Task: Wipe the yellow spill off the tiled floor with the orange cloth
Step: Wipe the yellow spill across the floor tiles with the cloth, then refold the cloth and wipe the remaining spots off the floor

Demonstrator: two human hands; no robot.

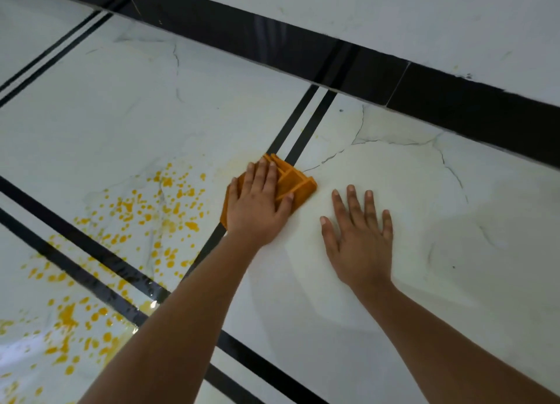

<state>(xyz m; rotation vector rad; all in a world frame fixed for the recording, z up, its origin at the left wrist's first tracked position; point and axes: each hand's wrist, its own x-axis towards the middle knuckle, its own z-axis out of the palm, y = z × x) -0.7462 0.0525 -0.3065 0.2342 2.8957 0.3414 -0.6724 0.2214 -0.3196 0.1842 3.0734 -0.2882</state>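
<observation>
Yellow spill spattered at near left of the tiled floor; right hand flat on bare tile, fingers spread, holding nothing; farther, left hand pressing flat-fingered on the folded orange cloth.

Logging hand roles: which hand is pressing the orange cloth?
The left hand, flat on the folded orange cloth; the right hand rests on bare tile.

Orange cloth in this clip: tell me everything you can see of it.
The orange cloth is folded into a flat pad, its layered edges showing at the far side. It lies on the white tiled floor, over the black double stripe, right of the yellow spill. The left hand presses flat on it, covering its near part.
</observation>
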